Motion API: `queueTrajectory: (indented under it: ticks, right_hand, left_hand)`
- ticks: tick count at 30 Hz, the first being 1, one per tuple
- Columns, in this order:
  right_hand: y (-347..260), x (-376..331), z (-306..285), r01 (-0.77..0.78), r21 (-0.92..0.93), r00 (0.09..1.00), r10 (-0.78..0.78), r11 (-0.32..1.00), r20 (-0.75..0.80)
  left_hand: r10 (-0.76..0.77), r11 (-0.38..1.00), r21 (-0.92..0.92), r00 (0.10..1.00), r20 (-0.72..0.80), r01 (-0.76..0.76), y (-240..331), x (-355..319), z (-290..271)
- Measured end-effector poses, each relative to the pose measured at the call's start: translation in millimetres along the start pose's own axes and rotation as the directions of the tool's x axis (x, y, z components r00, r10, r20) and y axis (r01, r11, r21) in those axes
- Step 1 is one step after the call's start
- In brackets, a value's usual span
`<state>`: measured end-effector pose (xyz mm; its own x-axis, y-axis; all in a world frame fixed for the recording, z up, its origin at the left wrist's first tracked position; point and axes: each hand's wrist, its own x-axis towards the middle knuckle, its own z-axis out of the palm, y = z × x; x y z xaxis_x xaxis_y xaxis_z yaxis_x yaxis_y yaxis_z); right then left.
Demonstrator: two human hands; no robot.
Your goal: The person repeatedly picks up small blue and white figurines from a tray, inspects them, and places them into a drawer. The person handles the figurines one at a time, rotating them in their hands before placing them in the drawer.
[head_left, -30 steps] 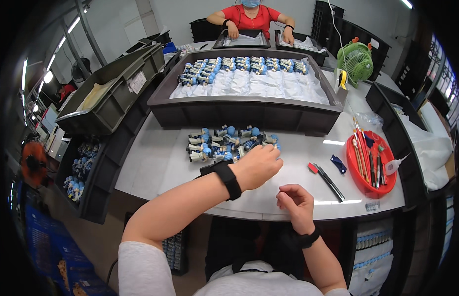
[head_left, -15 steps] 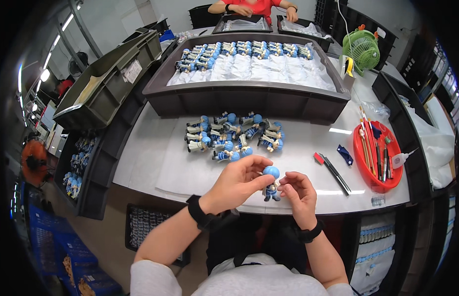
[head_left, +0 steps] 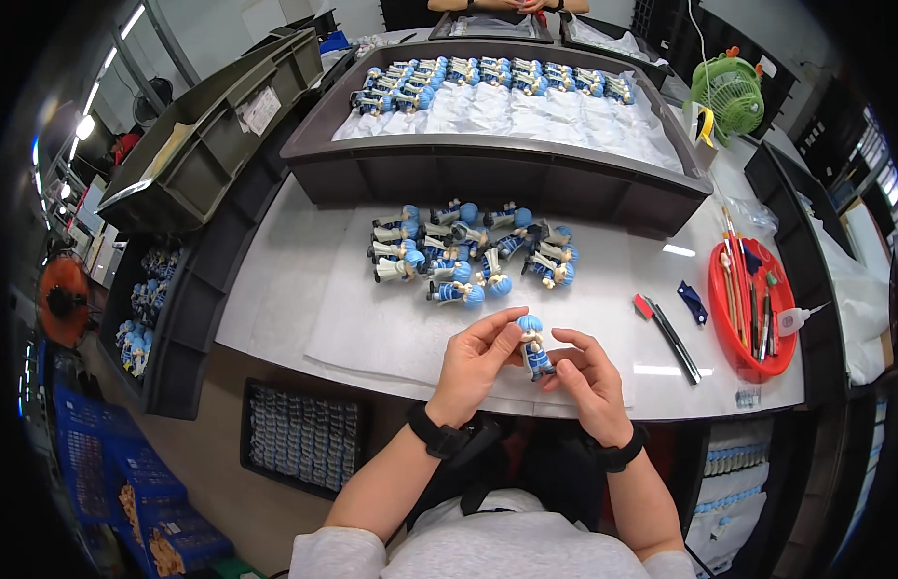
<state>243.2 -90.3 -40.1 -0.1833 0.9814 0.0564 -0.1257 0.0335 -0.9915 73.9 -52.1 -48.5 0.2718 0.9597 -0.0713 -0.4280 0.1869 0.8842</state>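
A small blue-haired figurine in a blue and white outfit is held upright, slightly tilted, above the table's near edge. My left hand is closed on it, thumb and fingers at its head and side. My right hand is curled at its lower end, with the thumb by the dark feet and the index finger standing off. Beyond my hands, a group of similar figurines lies on the white sheet.
A large dark tray holds rows of figurines on white wrapping. At right are a red basket of brushes, a black pen and a green fan. Crates stand at left. A person's hands show at the far side.
The figurine has turned and tilted, and its front now shows more. My left hand has shifted round its head, and my right thumb has come to its feet. The view has shifted slightly.
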Motion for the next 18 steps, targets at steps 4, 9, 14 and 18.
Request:
queueTrajectory:
  ticks: [4,9,14,18]
  right_hand:
    - [0.1,-1.5,1.3,0.019,-0.036,1.000,-0.019,0.999,-0.017]
    - [4.2,-2.2,0.4,0.033,-0.035,0.999,-0.034,0.999,-0.016]
    - [6.0,-2.5,3.1,0.062,0.008,0.997,-0.061,0.998,-0.055]
    - [8.6,-1.8,3.5,0.150,0.004,0.985,-0.149,0.989,-0.085]
  left_hand:
    - [0.028,0.999,0.035,1.000,-0.010,-0.028,-1.7,-1.6,-1.9]
    - [0.044,0.999,0.003,0.999,0.009,-0.044,-4.1,-2.4,-4.9]
    - [0.037,0.999,-0.011,0.999,0.031,-0.037,-2.3,-2.6,-6.1]
    - [0.049,0.998,0.039,0.999,0.018,-0.050,1.2,-5.7,-1.6]
